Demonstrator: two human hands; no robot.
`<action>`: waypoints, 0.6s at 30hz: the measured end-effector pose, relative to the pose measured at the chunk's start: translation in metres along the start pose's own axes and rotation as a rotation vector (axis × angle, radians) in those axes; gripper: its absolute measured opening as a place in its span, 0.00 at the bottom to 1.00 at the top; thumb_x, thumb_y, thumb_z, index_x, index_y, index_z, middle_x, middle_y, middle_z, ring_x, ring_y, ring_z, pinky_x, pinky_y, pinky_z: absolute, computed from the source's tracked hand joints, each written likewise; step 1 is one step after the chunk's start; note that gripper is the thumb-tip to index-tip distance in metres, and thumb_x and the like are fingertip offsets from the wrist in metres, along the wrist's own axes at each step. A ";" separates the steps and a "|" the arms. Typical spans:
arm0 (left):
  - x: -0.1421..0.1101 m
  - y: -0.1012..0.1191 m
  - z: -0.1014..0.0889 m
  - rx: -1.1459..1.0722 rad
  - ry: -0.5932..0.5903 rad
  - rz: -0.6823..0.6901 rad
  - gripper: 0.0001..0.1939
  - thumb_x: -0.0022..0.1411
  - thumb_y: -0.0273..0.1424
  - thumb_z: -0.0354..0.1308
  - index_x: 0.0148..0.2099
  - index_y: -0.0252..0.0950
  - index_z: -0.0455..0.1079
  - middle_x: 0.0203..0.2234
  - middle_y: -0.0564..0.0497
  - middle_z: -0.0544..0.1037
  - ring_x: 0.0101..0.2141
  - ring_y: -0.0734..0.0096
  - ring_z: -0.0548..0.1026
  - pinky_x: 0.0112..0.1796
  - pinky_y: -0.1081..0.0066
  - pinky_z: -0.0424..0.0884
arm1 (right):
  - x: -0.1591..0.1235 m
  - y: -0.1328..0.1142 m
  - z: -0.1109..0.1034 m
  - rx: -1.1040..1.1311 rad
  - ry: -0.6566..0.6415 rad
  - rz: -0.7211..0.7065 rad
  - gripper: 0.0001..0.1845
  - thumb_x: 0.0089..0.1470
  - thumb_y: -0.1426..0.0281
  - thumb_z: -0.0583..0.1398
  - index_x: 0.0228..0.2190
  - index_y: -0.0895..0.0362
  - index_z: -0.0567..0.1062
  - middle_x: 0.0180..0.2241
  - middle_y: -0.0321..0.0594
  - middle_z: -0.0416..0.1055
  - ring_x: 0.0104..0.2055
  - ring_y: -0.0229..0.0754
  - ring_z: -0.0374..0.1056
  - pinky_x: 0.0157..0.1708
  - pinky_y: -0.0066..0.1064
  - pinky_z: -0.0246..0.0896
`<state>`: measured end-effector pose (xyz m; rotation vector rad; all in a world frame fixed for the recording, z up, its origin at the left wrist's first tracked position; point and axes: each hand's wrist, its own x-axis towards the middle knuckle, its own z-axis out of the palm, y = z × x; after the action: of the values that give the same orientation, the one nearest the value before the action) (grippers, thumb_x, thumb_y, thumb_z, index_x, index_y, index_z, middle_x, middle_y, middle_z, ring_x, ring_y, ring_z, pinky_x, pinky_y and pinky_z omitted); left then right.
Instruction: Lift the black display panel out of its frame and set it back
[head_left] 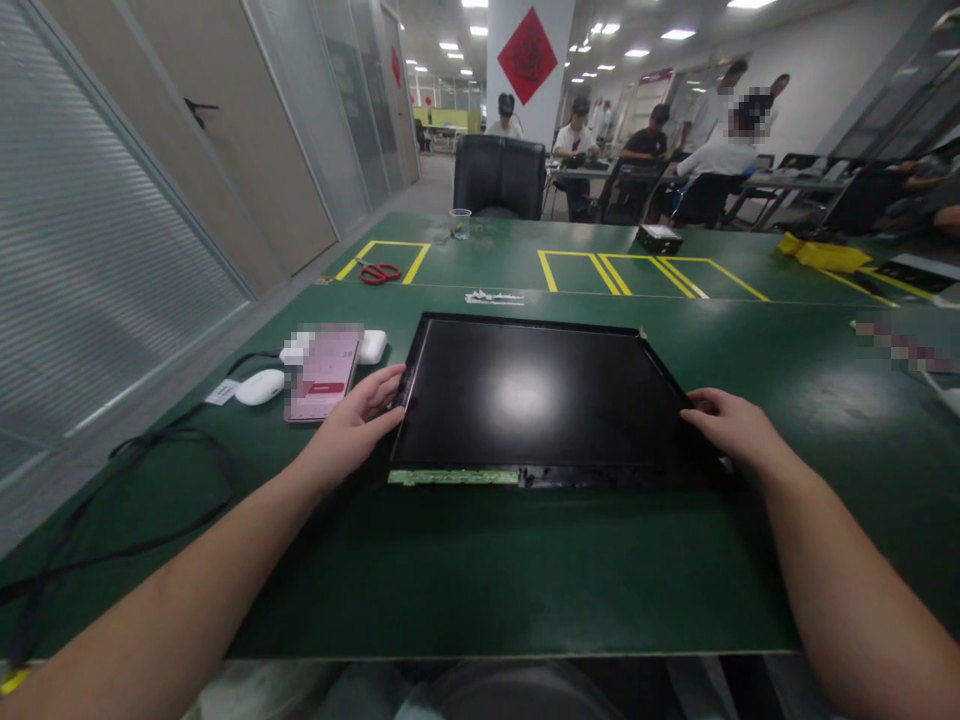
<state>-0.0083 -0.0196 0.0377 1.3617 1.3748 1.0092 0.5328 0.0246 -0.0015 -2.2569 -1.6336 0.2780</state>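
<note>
A black LCD screen panel (540,400) lies face up in front of me, over the green table. Along its near edge runs a green circuit strip (454,478). My left hand (365,412) grips the panel's left edge, thumb on the near side and fingers toward the far side. At the right edge, my right hand (726,422) pinches the frame between thumb and fingers. Parts of the fingers of both hands are hidden beneath or behind the edges. Whether the panel rests fully on the table or is slightly raised I cannot tell.
A phone (324,375), a white mouse (260,387) and black cables (172,440) are at the left. Farther back are red scissors (380,273), small white pieces (495,297), a clear cup (460,224) and a black box (659,239). People sit beyond the table.
</note>
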 end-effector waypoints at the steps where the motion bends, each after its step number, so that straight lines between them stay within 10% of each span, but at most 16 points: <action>1: -0.002 0.003 0.002 -0.039 0.014 -0.015 0.44 0.59 0.39 0.69 0.76 0.41 0.62 0.76 0.39 0.65 0.72 0.41 0.67 0.67 0.47 0.71 | 0.000 0.000 0.000 0.000 0.005 -0.001 0.19 0.52 0.60 0.65 0.44 0.54 0.83 0.34 0.46 0.81 0.39 0.56 0.78 0.40 0.44 0.70; 18: -0.010 0.028 0.022 -0.291 0.155 -0.292 0.32 0.66 0.24 0.61 0.71 0.44 0.69 0.73 0.44 0.70 0.55 0.53 0.85 0.44 0.66 0.88 | -0.005 -0.009 -0.004 -0.006 -0.017 0.040 0.21 0.52 0.60 0.64 0.46 0.55 0.83 0.37 0.47 0.81 0.41 0.57 0.78 0.42 0.44 0.72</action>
<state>0.0195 -0.0290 0.0599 0.8567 1.4267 1.0828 0.5253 0.0220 0.0055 -2.2996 -1.6009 0.3031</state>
